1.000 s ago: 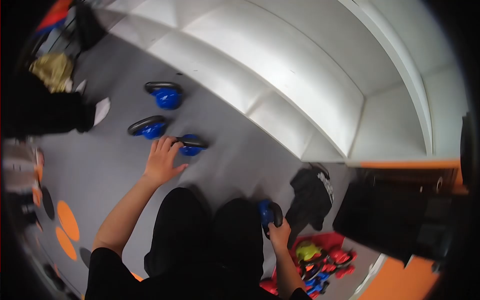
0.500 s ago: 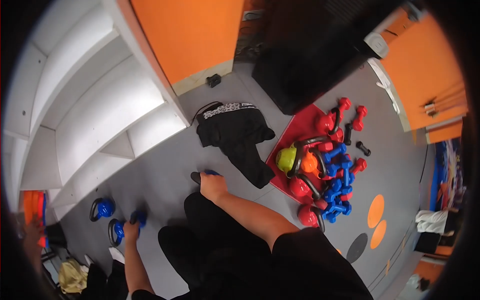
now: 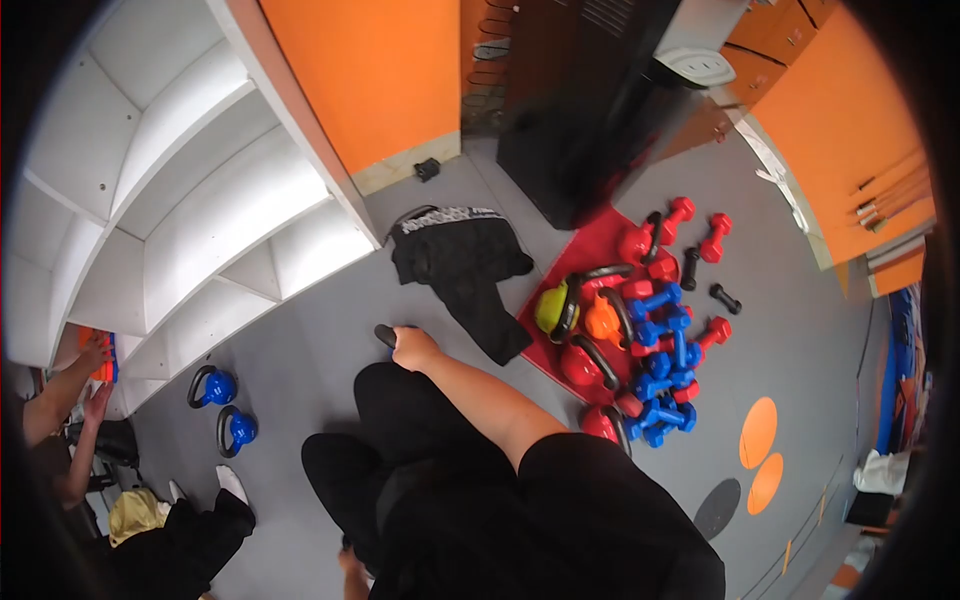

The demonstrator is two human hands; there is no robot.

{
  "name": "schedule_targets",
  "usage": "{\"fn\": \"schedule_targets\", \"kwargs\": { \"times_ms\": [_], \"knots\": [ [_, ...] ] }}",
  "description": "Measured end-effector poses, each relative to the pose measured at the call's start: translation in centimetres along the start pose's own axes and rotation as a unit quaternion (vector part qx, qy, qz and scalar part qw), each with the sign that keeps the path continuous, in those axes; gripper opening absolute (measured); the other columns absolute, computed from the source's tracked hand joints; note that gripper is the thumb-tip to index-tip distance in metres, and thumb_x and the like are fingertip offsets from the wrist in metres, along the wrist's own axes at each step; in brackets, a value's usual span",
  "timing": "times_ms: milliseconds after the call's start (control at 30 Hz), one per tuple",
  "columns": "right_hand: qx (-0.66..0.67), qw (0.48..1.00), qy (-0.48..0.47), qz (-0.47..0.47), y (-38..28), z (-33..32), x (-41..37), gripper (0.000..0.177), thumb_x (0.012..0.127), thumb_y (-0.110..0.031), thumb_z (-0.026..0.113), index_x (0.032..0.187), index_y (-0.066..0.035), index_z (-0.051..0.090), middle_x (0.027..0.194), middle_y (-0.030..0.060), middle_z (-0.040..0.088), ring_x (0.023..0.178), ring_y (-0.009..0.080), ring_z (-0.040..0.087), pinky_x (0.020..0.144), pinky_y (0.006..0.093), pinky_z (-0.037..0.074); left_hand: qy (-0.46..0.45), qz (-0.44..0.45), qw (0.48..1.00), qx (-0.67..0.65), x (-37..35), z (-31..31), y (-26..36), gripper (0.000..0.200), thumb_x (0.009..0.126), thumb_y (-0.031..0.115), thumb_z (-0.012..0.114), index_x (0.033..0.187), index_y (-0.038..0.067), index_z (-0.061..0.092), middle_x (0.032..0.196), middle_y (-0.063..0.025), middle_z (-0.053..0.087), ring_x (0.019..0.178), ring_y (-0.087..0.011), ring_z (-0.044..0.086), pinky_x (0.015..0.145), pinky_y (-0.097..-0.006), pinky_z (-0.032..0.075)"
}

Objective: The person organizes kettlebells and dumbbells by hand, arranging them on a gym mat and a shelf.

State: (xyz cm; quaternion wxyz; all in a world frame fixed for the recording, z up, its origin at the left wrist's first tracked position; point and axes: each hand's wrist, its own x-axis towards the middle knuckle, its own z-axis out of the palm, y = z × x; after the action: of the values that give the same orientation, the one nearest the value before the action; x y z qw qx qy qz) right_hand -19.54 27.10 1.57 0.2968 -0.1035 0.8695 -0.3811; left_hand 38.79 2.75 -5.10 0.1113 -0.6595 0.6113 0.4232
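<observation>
My right hand (image 3: 415, 350) is closed round the dark handle of a kettlebell (image 3: 385, 335), just beyond my knee; a little blue shows past the fingers. Low in the view, beside my leg, my left hand (image 3: 350, 562) is closed, with a small dark part at its top; the rest of what it holds is hidden. Two blue kettlebells with black handles, one (image 3: 219, 387) above the other (image 3: 241, 428), stand on the grey floor to the left. A black garment (image 3: 462, 262) lies on the floor past my right hand.
Red, green and orange kettlebells and several dumbbells (image 3: 668, 300) crowd a red mat (image 3: 545, 345) on the right. A white shelf unit (image 3: 250, 215) rises at the upper left. Another person's hands (image 3: 95, 375) are at its lower end. A black cabinet (image 3: 560, 150) stands at the top.
My left hand has moved from beside the blue kettlebells down towards my leg. The other person's hands have come into fuller view at the shelf. The view has shifted slightly.
</observation>
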Motion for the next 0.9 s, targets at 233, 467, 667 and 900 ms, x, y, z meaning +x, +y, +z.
{"fn": "schedule_targets", "kwargs": {
  "times_ms": [233, 467, 667, 900],
  "knots": [
    [0.187, 0.98, 0.062, 0.009, 8.6, -0.4, -7.7, 0.058, 0.073, -0.008, 0.069, 0.13, -0.002, 0.061, 0.112, 0.0264, 0.069, 0.111, 0.041, 0.066, 0.095, 0.0441, 0.052, -0.059, -0.138, 0.988, -0.026, -5.7, 3.4, -7.2, 0.025, 0.084, 0.027, 0.069, 0.086, 0.003, 0.064, 0.066, -0.0073, 0.061, 0.053, -0.02, 0.061, 0.048, -0.0374, 0.048],
    [0.042, 0.989, 0.127, 0.065, 16.7, -3.4, -20.3, 0.046, 0.073, -0.016, 0.07, 0.117, -0.006, 0.067, 0.103, 0.0251, 0.07, 0.101, 0.0425, 0.067, 0.089, 0.0463, 0.054, -0.067, -0.166, 0.983, -0.048, -6.3, 2.3, -7.6, 0.025, 0.083, 0.027, 0.068, 0.088, 0.003, 0.064, 0.066, -0.007, 0.06, 0.051, -0.0192, 0.059, 0.045, -0.0359, 0.046],
    [0.003, 0.97, 0.133, 0.203, 23.8, -3.3, -33.7, 0.04, 0.073, -0.017, 0.071, 0.112, -0.008, 0.068, 0.097, 0.0254, 0.07, 0.097, 0.0429, 0.068, 0.083, 0.0489, 0.053, -0.059, -0.151, 0.984, -0.066, -4.5, -0.1, -5.1, 0.025, 0.083, 0.026, 0.068, 0.089, 0.003, 0.064, 0.066, -0.0067, 0.06, 0.049, -0.0185, 0.058, 0.043, -0.0346, 0.045],
    [-0.036, 0.966, 0.099, 0.238, 23.6, -5.2, -34.7, 0.035, 0.078, -0.02, 0.074, 0.109, -0.006, 0.068, 0.089, 0.0255, 0.07, 0.089, 0.0442, 0.068, 0.08, 0.0501, 0.054, 0.058, 0.035, 0.997, -0.021, -0.5, -3.7, 5.8, 0.019, 0.079, 0.021, 0.064, 0.087, 0.004, 0.062, 0.063, -0.0046, 0.056, 0.046, -0.0163, 0.054, 0.04, -0.032, 0.042]
  ]
}}
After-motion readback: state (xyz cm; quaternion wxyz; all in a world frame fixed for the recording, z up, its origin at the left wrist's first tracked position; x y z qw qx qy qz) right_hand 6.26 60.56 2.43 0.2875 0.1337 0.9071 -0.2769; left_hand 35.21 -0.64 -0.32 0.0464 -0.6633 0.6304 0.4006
